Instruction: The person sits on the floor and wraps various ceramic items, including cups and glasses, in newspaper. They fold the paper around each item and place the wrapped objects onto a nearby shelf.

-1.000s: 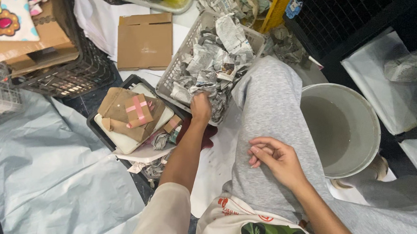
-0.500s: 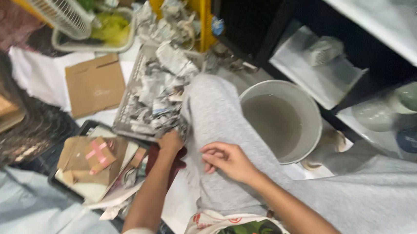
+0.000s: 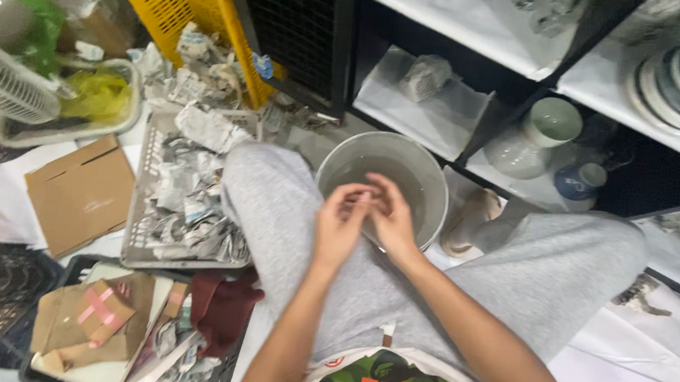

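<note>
Grey sweatpants cover the person's raised knee (image 3: 275, 202), and both hands meet just beyond it, over the near rim of a round white plastic bucket (image 3: 429, 173) holding cloudy water. The left hand (image 3: 339, 229) and right hand (image 3: 390, 217) have their fingertips pressed together; whether anything is pinched between them cannot be told. Left of the knee lies a grey plastic basket of crumpled newspaper scraps (image 3: 183, 204). A flat brown cardboard piece (image 3: 80, 193) lies further left, and pale ceramic pots (image 3: 535, 137) stand on the dark shelf behind the bucket.
</note>
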